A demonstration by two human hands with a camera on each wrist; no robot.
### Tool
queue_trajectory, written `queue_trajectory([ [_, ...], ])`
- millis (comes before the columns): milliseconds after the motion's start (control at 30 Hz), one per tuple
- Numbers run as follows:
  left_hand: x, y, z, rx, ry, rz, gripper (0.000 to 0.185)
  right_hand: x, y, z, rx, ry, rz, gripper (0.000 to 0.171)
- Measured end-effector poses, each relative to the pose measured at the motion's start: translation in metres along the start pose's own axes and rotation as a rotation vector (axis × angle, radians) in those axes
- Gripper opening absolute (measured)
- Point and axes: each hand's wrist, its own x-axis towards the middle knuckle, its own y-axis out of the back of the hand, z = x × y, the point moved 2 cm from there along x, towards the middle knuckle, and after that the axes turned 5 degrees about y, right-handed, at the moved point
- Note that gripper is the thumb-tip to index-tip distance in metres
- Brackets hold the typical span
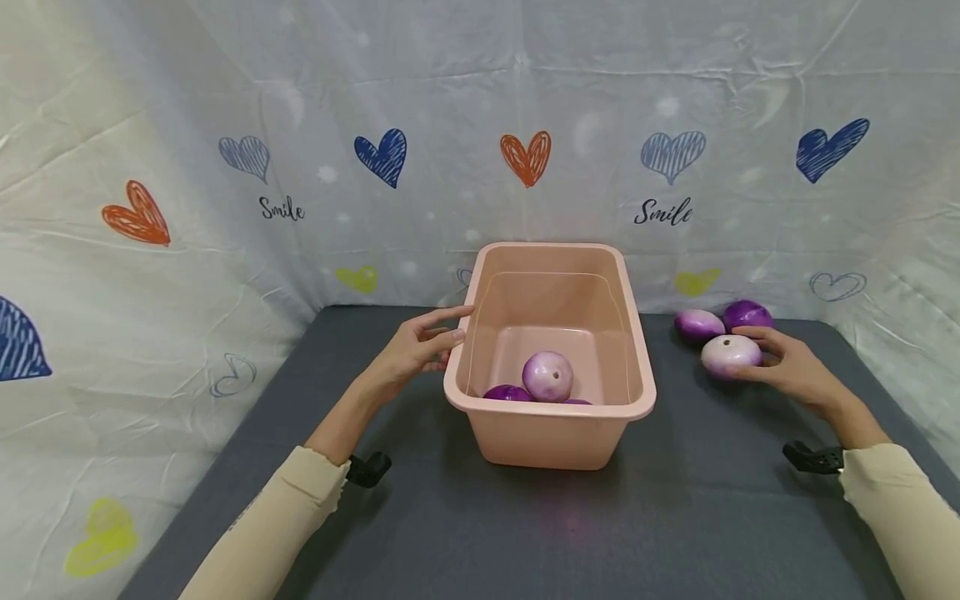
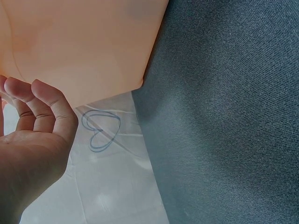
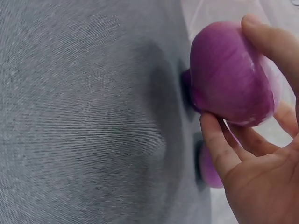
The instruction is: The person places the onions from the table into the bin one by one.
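Observation:
A pink plastic tub (image 1: 633,333) stands mid-table with purple onions (image 1: 548,375) inside. My left hand (image 1: 448,327) rests against the tub's left rim, index finger stretched along the edge and the other fingers loosely curled. In the left wrist view those fingers (image 2: 44,105) sit just beside the tub wall (image 2: 84,46), curled round nothing. To the right of the tub my right hand (image 1: 759,353) grips a pale purple onion (image 1: 727,354) lying on the mat. The right wrist view shows its fingers (image 3: 219,147) wrapped round that onion (image 3: 229,74).
Two more purple onions (image 1: 697,323) (image 1: 747,314) lie just behind the held one, near the back wall. A dark grey mat (image 1: 525,517) covers the table. White cloth printed with hearts (image 1: 525,158) walls in the back and both sides.

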Motion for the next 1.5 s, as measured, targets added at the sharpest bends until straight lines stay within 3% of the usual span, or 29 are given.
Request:
queue_trajectory([
  [633, 0.002, 0.002, 0.002, -0.023, 0.015, -0.011, 0.052, 0.002, 0.025, -0.058, 0.246, 0.103, 0.047, 0.055],
  [967, 0.002, 0.002, 0.001, -0.035, 0.009, -0.007, 0.051, 0.015, 0.018, -0.088, 0.182, 0.112, 0.027, 0.057],
  [1300, 0.002, 0.001, 0.002, -0.016, 0.005, 0.002, 0.051, 0.04, 0.002, -0.115, 0.214, 0.126, 0.011, 0.06],
  [1500, 0.001, 0.001, 0.001, -0.031, 0.011, -0.004, 0.051, 0.055, -0.011, -0.13, 0.209, 0.179, -0.007, 0.062],
])
